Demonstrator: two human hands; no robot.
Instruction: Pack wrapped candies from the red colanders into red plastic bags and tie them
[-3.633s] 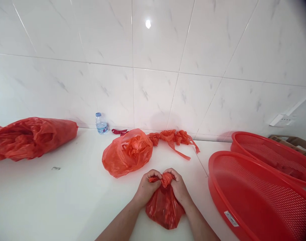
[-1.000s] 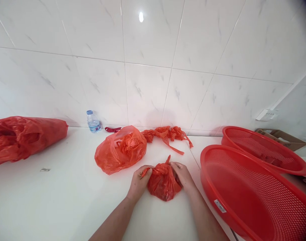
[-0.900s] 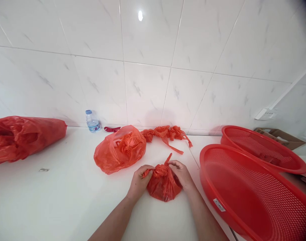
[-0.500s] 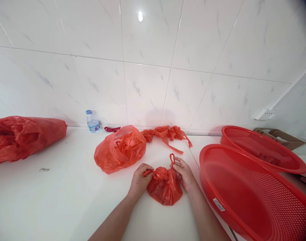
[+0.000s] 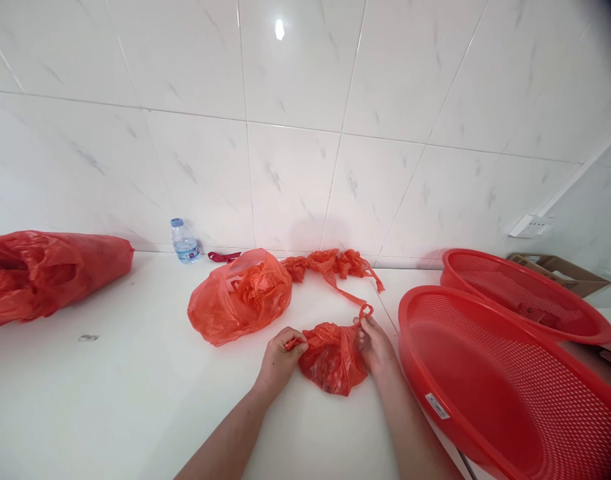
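Note:
A small filled red plastic bag [image 5: 332, 357] lies on the white counter between my hands. My left hand [image 5: 280, 353] is closed, pinching the bag's left handle end. My right hand [image 5: 374, 342] is closed on the right handle, whose loop [image 5: 365, 311] sticks out above my fingers. The two handles are pulled apart to either side. What is inside the bag is hidden by the plastic.
A larger red bag [image 5: 239, 298] lies just behind, with a string of knotted red bags [image 5: 335, 264] by the wall. A long red bag [image 5: 45, 273] sits far left, a water bottle [image 5: 184, 241] at the wall. Two red mesh baskets [image 5: 490, 373] stand right.
The handles, bunched together on top of the bag 3.6 s ago, are now drawn apart sideways. My right hand has shifted right with its handle loop; the bag sits flatter.

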